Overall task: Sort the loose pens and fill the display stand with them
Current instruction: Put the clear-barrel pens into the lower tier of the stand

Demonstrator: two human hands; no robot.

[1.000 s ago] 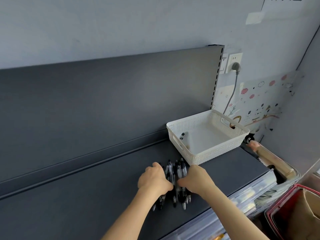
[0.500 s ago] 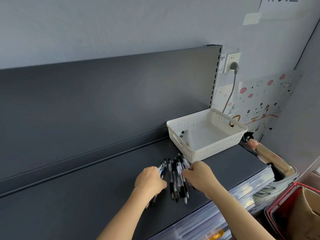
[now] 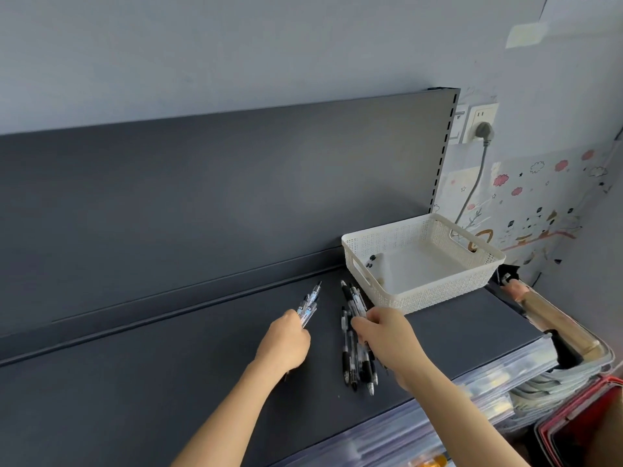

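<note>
I see a pale blue-grey wall [image 3: 236, 45] in soft, even light, and against it a dark grey shelf [image 3: 151, 382] whose matt back panel [image 3: 202, 197] rises to a slotted upright at its right edge. Right of the panel, a white wall socket [image 3: 481, 113] holds a grey plug, and its cable [image 3: 473, 193] hangs past a sheet printed with pink clouds [image 3: 539, 183]. Under the shelf's front edge I make out clear plastic drawers [image 3: 505, 365] and, lower right, a red-rimmed bin [image 3: 559, 429].
</note>
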